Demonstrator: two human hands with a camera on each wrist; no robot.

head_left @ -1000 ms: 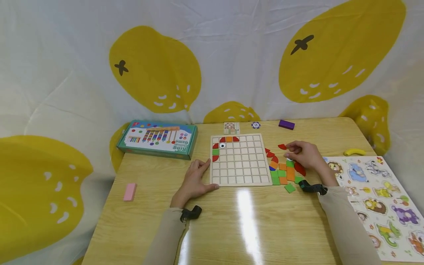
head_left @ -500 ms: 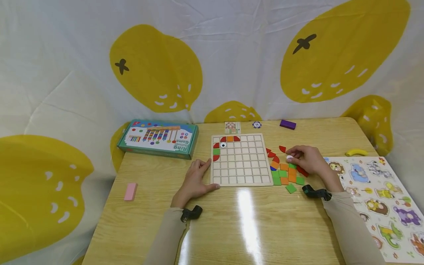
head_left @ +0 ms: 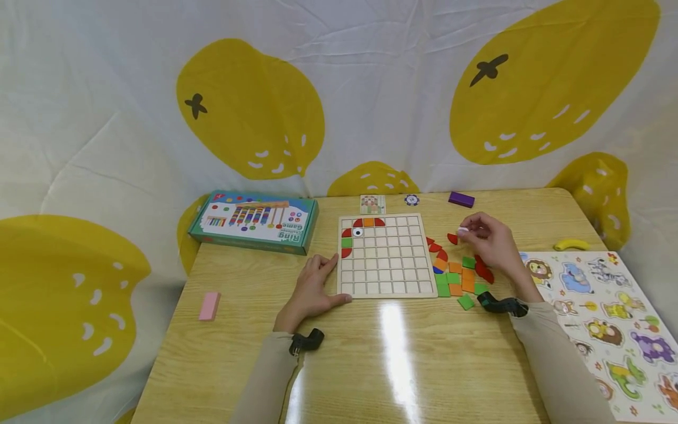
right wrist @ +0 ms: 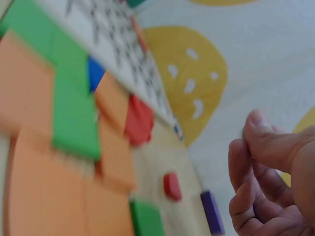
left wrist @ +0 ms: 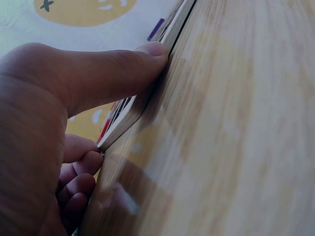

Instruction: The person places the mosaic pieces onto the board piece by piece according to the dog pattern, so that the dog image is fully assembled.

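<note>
A wooden grid board (head_left: 386, 255) lies on the table, with red, orange and green tiles and a white eye tile (head_left: 357, 232) in its upper left cells. My left hand (head_left: 312, 288) holds the board's near left corner, thumb along the front edge and fingertips at the left side. Between thumb and forefinger my right hand (head_left: 491, 242) pinches a small white tile (head_left: 462, 230), raised above the table; in the right wrist view the fingers mostly hide it. Below that hand lie loose orange tiles (head_left: 468, 280), green tiles (head_left: 442, 287) and red pieces (head_left: 483, 270).
A teal game box (head_left: 254, 221) stands at the back left, a pink block (head_left: 209, 306) in front of it. Behind the board are a pattern card (head_left: 373, 204), a poker chip (head_left: 412, 200) and a purple block (head_left: 461, 199). An animal puzzle board (head_left: 609, 330) and yellow banana (head_left: 571, 244) occupy the right.
My right hand has picked the white tile off the loose pile and lifted it up and away, uncovering a green tile. My left hand stays at the board's corner.
</note>
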